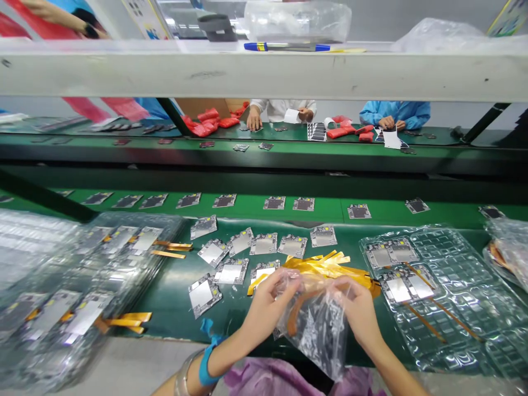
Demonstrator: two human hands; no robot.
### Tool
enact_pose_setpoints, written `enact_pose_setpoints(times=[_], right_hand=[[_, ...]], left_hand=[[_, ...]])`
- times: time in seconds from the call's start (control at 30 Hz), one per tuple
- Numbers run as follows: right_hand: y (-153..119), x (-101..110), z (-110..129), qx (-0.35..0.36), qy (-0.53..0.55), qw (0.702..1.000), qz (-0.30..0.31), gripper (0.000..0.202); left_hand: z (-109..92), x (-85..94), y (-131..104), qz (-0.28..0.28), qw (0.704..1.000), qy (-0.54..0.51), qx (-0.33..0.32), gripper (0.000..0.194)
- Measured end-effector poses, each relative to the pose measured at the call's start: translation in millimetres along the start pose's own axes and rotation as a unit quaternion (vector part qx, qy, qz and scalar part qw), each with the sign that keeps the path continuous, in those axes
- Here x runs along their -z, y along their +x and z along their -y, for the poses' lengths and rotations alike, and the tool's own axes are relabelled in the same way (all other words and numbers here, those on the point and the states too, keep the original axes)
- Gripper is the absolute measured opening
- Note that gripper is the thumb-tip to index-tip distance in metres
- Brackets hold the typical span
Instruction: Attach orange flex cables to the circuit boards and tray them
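Pulling open a crinkled clear plastic bag (317,324) at lower centre, left hand (268,300) and right hand (358,308) pinch its mouth; reaching inside likely follows.

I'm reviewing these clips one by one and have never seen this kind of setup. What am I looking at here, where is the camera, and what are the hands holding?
There is no machine here: the one picture comes from a camera on a person's head, looking down at their own bare hands. The left hand and right hand together grip a clear plastic bag at its top. Behind it lies a bundle of yellow strips. On the green work surface lie small metal-faced circuit boards, with clear plastic trays to the right and more trays, blurred, to the left. Further boards sit on the green belt beyond. Across it, other people's hands work at a second bench.
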State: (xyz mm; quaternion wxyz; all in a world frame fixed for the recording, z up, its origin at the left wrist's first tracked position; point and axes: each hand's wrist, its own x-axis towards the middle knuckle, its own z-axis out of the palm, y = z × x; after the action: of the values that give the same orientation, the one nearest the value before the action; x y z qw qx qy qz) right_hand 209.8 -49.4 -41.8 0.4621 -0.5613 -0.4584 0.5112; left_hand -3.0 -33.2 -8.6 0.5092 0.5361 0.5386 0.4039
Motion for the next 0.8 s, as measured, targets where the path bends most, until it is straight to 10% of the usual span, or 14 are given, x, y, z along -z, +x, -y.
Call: enact_pose_setpoints(times=[0.47,0.67,0.8], right_hand=[[-6.3,33.5,-20.0,-0.013,-0.055,0.993,-0.102,0.039],[32.0,66.7,-66.9,0.101,-0.149,0.978,-0.108,0.040],[57.5,66.9,-98.1,0.240,-0.276,0.925,-0.107,0.035]], left_hand=[[-28.2,38.5,10.4,-0.167,0.984,-0.043,-0.052,0.031],[-98.5,74.1,13.5,-0.189,0.966,-0.157,-0.084,0.037],[-169.4,71.7,30.4,-0.168,0.934,-0.206,-0.239,0.032]])
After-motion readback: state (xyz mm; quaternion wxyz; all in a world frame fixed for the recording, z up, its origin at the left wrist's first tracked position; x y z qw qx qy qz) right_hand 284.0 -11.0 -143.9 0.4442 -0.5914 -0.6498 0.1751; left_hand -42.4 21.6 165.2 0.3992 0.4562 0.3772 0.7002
